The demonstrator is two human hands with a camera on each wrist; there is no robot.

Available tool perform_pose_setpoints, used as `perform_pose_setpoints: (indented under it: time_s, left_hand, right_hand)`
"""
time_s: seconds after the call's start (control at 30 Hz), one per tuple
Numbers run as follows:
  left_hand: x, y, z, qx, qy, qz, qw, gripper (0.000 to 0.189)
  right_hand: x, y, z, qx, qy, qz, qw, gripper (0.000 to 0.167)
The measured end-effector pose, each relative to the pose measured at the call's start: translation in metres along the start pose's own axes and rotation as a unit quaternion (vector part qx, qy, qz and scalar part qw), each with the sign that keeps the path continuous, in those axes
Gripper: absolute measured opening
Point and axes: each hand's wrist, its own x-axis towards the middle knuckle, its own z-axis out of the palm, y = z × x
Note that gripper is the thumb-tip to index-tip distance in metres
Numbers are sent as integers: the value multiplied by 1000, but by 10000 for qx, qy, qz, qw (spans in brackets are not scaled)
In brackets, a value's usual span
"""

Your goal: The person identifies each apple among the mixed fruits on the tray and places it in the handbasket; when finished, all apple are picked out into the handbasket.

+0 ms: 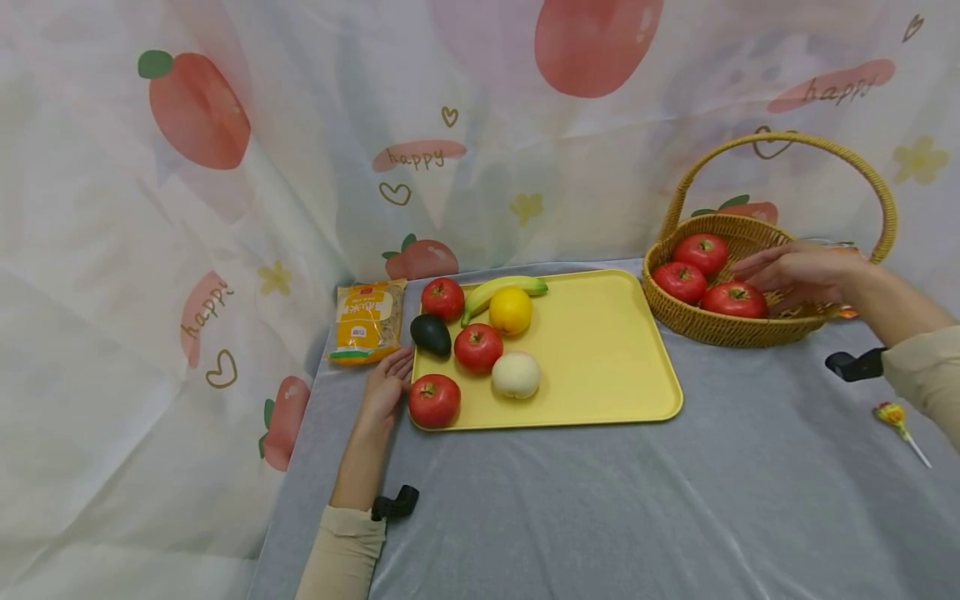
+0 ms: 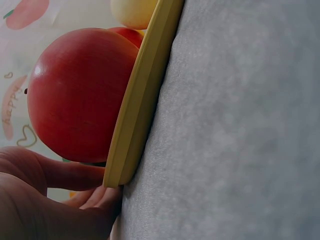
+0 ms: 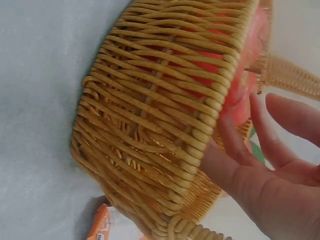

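Observation:
In the head view, my left hand [image 1: 386, 387] rests along the left edge of the yellow tray [image 1: 600, 350]. Its thumb touches the tray's corner in the left wrist view, right below a red apple [image 2: 82, 95]; the other fingers extend beyond the tray wall. My right hand [image 1: 802, 271] reaches over the rim of the wicker basket [image 1: 750, 333], fingers loosely bent beside the nearest red apple [image 1: 733, 300]. Two more red apples [image 1: 678, 282] lie behind it. In the right wrist view the basket's rim hides part of the fingers, and nothing shows gripped in the palm.
Several fruits share the tray's left half: red apples [image 1: 478, 348], a banana [image 1: 502, 292], an orange [image 1: 511, 311], an avocado [image 1: 431, 335] and a pale round fruit [image 1: 516, 375]. A yellow food packet [image 1: 367, 321] lies left of the tray. A lollipop [image 1: 892, 414] lies near the right sleeve.

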Motion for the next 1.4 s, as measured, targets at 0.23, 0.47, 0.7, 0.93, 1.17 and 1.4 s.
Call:
perform_pose_setpoints:
  time_s: [0.23, 0.47, 0.7, 0.93, 1.17, 1.4]
  left_hand:
    - [0, -1, -2, 34, 27, 9, 10000, 82]
    - [-1, 0, -3, 65, 45, 13, 10000, 81]
    - [1, 0, 0, 68, -34, 37, 10000, 80]
    - [1, 0, 1, 68, -13, 33, 10000, 81]
    - [1, 1, 1, 116, 71, 76, 9999, 81]
    - [0, 1, 1, 63, 49, 31, 10000, 81]
  right_hand:
    - [-5, -7, 1, -14, 200, -264, 9995, 31]
    - [-8, -16, 6, 3, 376, -468, 9982, 29]
    - [-7, -23, 8, -22, 667, -584, 9961, 32]
    - [-11, -41, 21, -10, 709, -838, 9940, 30]
    - [-9, -57, 38, 245, 422, -1142, 9923, 31]
    - [-5, -71, 66, 193, 346, -1417, 9891, 41]
